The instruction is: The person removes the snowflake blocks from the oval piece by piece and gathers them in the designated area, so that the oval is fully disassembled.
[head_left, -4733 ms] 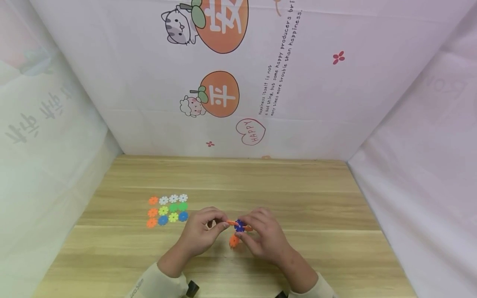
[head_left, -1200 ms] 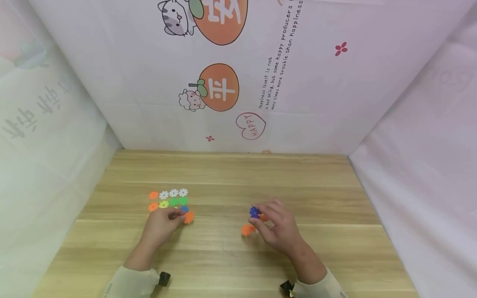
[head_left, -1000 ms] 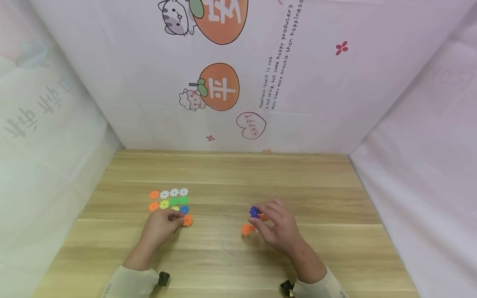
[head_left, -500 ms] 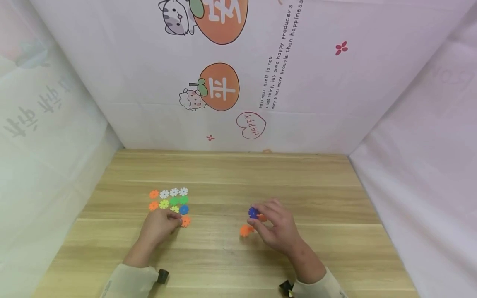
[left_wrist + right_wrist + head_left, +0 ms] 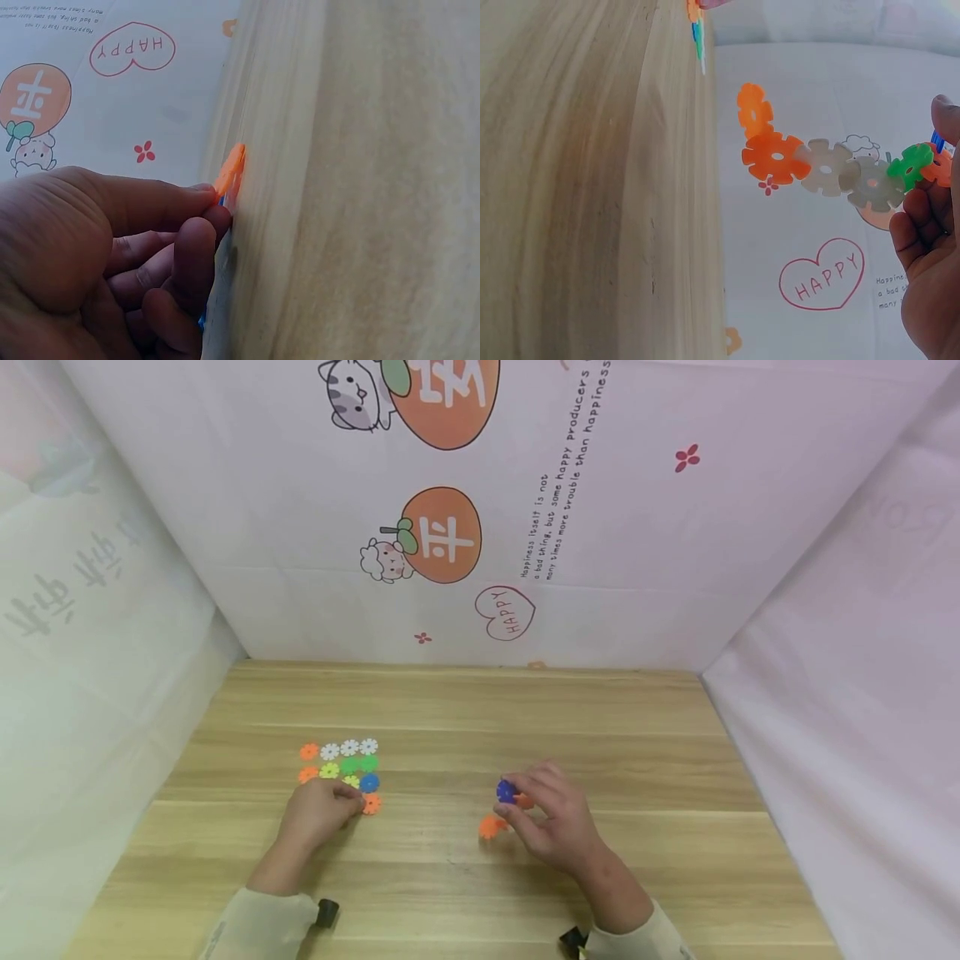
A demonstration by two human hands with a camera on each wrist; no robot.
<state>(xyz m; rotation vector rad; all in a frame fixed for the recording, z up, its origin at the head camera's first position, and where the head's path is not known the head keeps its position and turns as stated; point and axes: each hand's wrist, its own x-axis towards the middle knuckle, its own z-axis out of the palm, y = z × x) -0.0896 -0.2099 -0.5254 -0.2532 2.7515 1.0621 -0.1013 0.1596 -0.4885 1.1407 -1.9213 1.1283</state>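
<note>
My left hand pinches an orange notched snowflake disc between thumb and fingertips, just below the blue disc of the laid-out group. In the left wrist view that orange disc stands edge-on, close over the wood. My right hand holds a chain of interlocked discs above the table, its fingers and thumb at a dark blue disc. The right wrist view shows the chain's orange discs, translucent whitish discs and green disc hanging out from the hand.
Rows of flat discs lie left on the wooden table: white discs, green discs, a yellow disc and orange discs. The left hand covers part of the group. Printed white cloth encloses the back and sides.
My left hand has moved from the chain at the centre to the disc rows, and its orange disc has shifted left, under the blue one. The right hand with the chain has drifted slightly left lately.
</note>
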